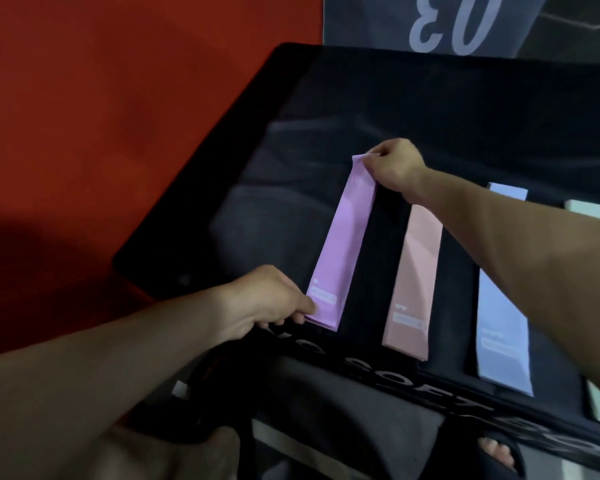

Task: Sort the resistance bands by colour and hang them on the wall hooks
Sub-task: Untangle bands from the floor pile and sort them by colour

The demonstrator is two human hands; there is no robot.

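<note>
A purple resistance band (340, 244) lies flat and lengthwise on a black padded surface (430, 109). My left hand (274, 299) pinches its near end at the front edge of the surface. My right hand (392, 164) pinches its far end. To the right lie a pink band (414, 282), then a light blue band (503, 306), each flat and parallel. A pale green band (593, 216) shows at the right edge, partly cut off. No wall hooks are in view.
The black surface has white lettering along its front edge (395, 379). Red floor (101, 116) lies to the left and a grey mat marked "03" (454, 22) beyond. A sandalled foot (499, 452) shows below.
</note>
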